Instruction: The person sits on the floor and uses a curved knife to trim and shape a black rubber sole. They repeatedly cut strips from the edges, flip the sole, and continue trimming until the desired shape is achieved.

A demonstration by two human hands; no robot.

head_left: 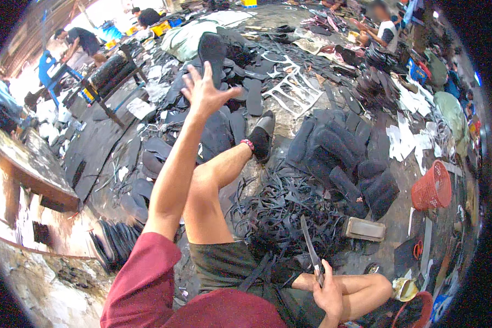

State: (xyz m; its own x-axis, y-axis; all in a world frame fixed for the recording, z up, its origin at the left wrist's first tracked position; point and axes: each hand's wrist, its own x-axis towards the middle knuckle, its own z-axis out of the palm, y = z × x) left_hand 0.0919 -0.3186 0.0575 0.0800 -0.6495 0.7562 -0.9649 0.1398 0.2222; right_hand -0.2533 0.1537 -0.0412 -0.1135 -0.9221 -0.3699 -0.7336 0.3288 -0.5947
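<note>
My left hand [203, 97] is stretched far out in front of me, fingers spread, with nothing gripped. Just beyond its fingertips is a black shoe sole [211, 50]; whether they touch I cannot tell. My right hand [328, 294], low by my bent knee, is wrapped round the handle of a knife [310, 243] with a long, slightly curved blade pointing up and away. A tangled heap of thin black trimmings [290, 210] lies between my legs, beyond the knife.
Stacked black sole pieces [333, 139] stand beyond the trimmings. At right are a grey block [364, 229], a red plastic basket [432, 186] and red-handled scissors [417, 250]. More black soles [115, 240] sit at left. A blue-framed bench [101, 85] and several people are farther off.
</note>
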